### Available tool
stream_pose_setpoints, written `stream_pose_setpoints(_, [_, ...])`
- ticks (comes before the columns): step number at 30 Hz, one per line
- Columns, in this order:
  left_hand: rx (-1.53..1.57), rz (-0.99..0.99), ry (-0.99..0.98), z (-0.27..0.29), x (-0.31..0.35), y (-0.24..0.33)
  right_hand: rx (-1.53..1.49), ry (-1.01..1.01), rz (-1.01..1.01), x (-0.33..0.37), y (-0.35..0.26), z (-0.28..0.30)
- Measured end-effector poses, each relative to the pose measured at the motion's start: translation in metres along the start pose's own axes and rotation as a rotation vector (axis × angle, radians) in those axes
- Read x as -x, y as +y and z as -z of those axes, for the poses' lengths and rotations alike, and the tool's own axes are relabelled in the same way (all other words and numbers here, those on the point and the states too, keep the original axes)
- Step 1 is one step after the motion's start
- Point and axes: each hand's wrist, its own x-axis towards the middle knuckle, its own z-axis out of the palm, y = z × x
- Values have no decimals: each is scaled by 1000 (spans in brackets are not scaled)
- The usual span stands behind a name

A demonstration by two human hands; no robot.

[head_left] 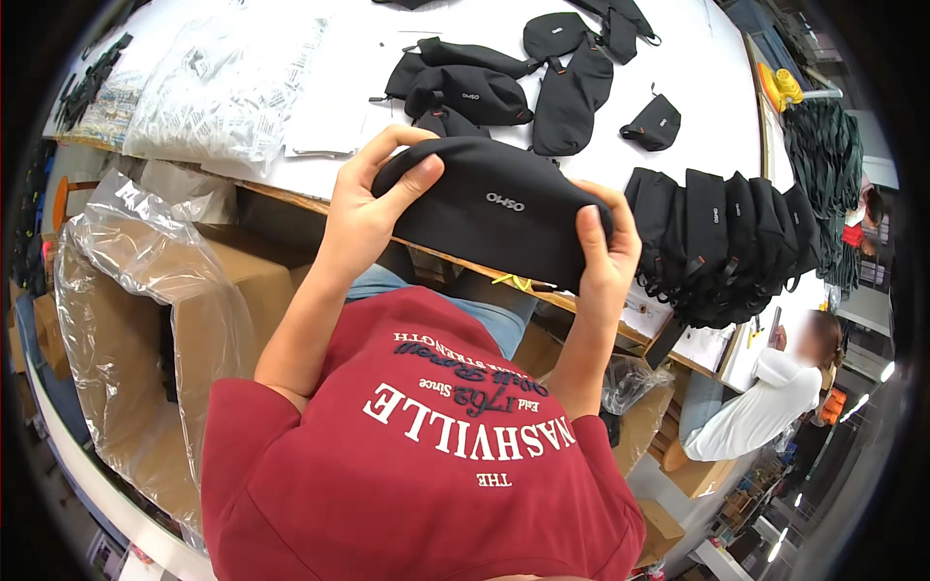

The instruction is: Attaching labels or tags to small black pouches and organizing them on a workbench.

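Between both hands, in front of my chest, is a black fabric pouch [484,218] with a small pale print on its face. My left hand [383,189] grips its left end, thumb on the front and fingers behind the upper edge. At the opposite end my right hand [608,242] clasps it the same way, thumb in front. Just beyond the held pouch lies another black pouch [470,95], among several similar ones loosely heaped on the white table. A smaller black pouch [652,124] rests alone to the right.
A dense row of black pouches [717,228] stands at the table's right edge. Far left on the white table [358,39] sits a transparent bag of small white items [228,87]. Below it is a plastic-lined cardboard box [126,339]. A seated person [756,407] in white is at right.
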Motion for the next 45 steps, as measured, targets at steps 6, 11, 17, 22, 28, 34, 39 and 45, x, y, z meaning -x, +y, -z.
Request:
stream_pose_setpoints(6, [221, 101, -51, -6, 12, 15, -197, 59, -156, 10, 0, 0])
stream_pose_setpoints(11, [343, 209, -49, -8, 21, 32, -404, 20, -344, 10, 2, -6])
stream_pose_setpoints(17, [314, 182, -78, 4, 22, 39, -382, -5, -302, 6, -7, -21])
stream_pose_setpoints(22, [309, 55, -121, 14, 25, 37, -370, -89, -233, 7, -2, -18])
stream_pose_setpoints(28, [145, -124, 128, 36, -2, 46, 195, 63, 111, 9, 12, -7])
stream_pose_setpoints(34, [98, -150, 147, 4, 13, 53, 748, -82, 783, 9, -34, -50])
stream_pose_setpoints(39, [177, -121, 106, -9, 18, 64, 768, -188, 729, 1, -39, -49])
stream_pose_setpoints(45, [159, -134, 8, -8, 19, 58, 659, -275, 634, 2, -38, -45])
